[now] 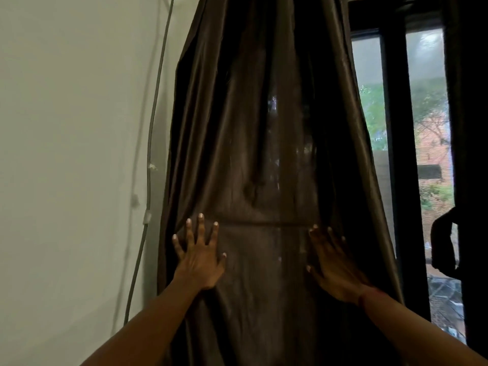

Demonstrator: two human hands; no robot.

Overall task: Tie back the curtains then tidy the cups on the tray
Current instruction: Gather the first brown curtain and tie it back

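Both hands, left hand (200, 256) and right hand (336, 262), lie flat and spread on the curtain (253, 143), gripping nothing; soft, slippery cloth, best gathered mid-height.

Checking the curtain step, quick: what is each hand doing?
Left hand: open, fingers spread on the curtain.
Right hand: open, flat on it.

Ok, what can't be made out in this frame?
Head view:
Curtain: top and hem cut off by the frame edges.
Tie-back: none seen; folds may hide it.
Cups, tray: out of frame.
Dark shape by the window: backlit, unidentifiable.
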